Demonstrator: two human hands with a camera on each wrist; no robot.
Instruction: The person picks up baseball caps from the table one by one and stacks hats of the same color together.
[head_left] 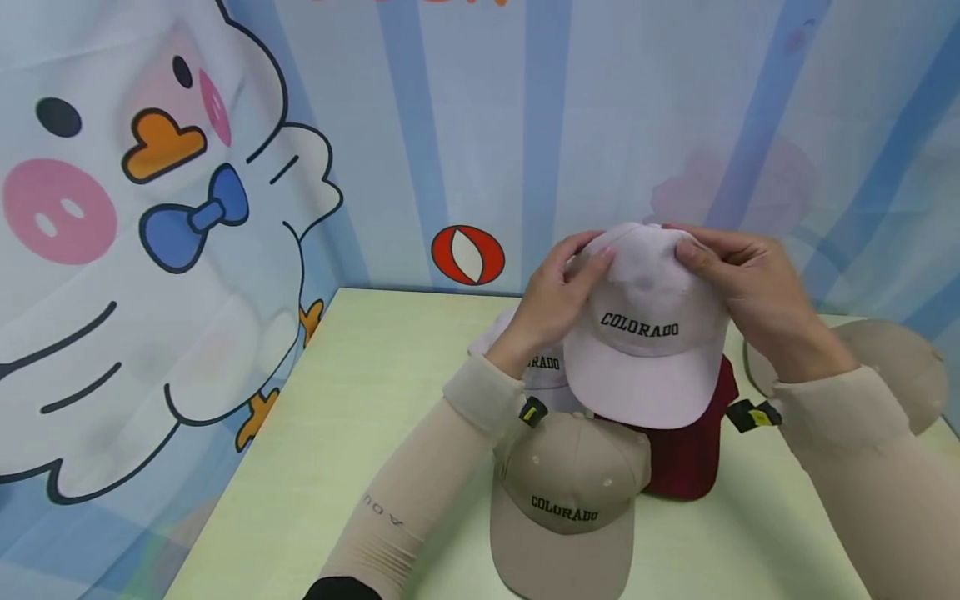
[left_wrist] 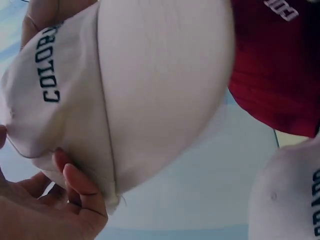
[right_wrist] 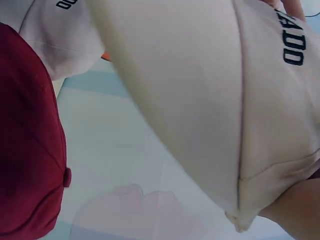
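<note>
Cap [head_left: 645, 287], white and marked COLORADO in dark letters, is held up between two hands, its crown in their grip and its brim slanting down below them. The left hand [head_left: 558, 292] pinches one side of the crown, thumb laid on the front and other fingers passing behind; the right hand [head_left: 765, 287] pinches the opposite side, its thumb on the front near the top. Just below the left hand, partly hidden by its wrist and by the held brim, sits a second white cap [head_left: 550, 397] with the letters RADO showing. Below the right hand, a dark red cap [head_left: 682, 467] shows from behind the brim; whether the two touch cannot be told. Farther below the grip, nearer the person, lies a beige cap [head_left: 570, 467], also marked COLORADO, its brim pointing away from the grip. To the right of the grip, a second beige cap [head_left: 900, 367] is partly hidden behind the right forearm. A pale green table [head_left: 375, 375] spreads below the hands, and behind them rises a striped backdrop [head_left: 480, 125] with a cartoon bird [head_left: 217, 325] far to the left and a red and white ball [head_left: 468, 255] just left of the left hand.
</note>
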